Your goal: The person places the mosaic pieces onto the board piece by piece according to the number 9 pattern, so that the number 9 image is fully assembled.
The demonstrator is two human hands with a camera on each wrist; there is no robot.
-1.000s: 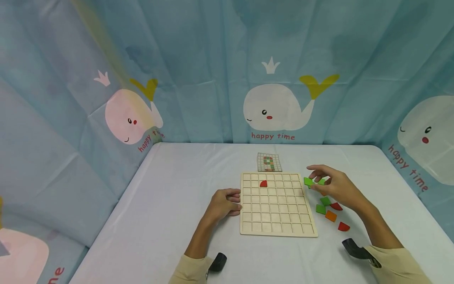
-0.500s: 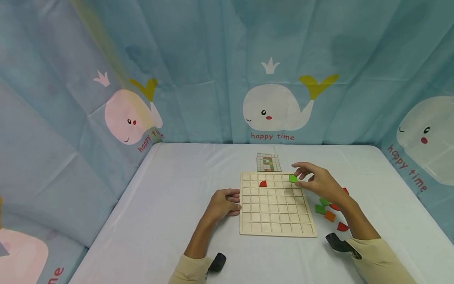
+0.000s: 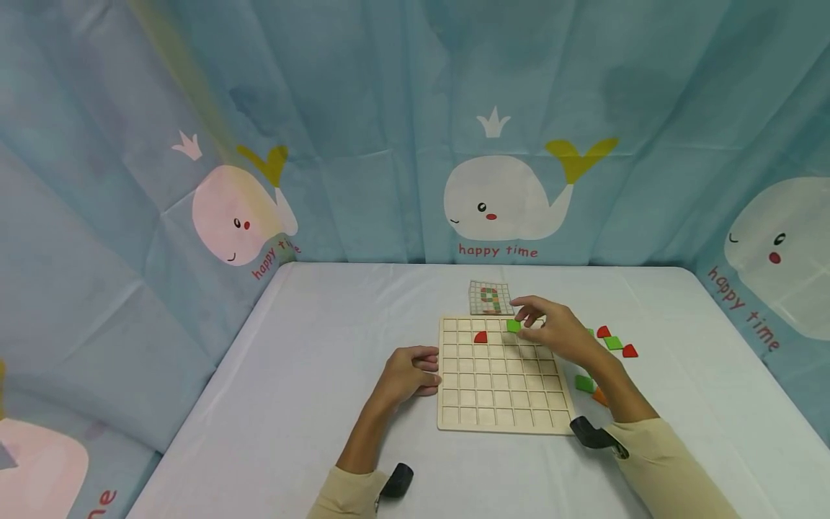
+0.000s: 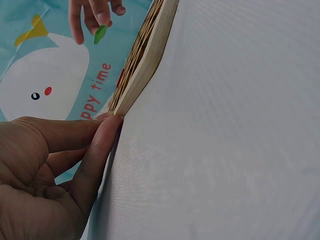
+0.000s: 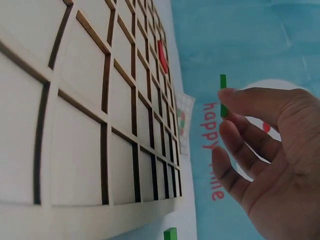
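Note:
In the head view my left hand [image 3: 403, 375] pinches the left edge of a wooden grid board [image 3: 499, 398]; thumb and fingertips meet at its rim [image 4: 145, 72] in the left wrist view. Between thumb and index finger, my right hand [image 3: 558, 331] holds a green square tile [image 3: 514, 326] above the board's upper right part. Seen edge-on in the right wrist view, the tile [image 5: 223, 95] stands clear of the grid, and the other fingers are loosely bent. One red quarter-circle piece [image 3: 480, 336] sits in a cell of the second row.
A pattern card [image 3: 490, 297] lies just behind the board. To the right, partly hidden by my right forearm, are loose pieces: a red one [image 3: 604, 331], a green one [image 3: 613, 343], another green tile [image 3: 584, 383] and an orange tile [image 3: 600, 396].
My right hand has taken the green tile from the loose pieces and carried it left over the board. My left hand has stayed at the board's edge.

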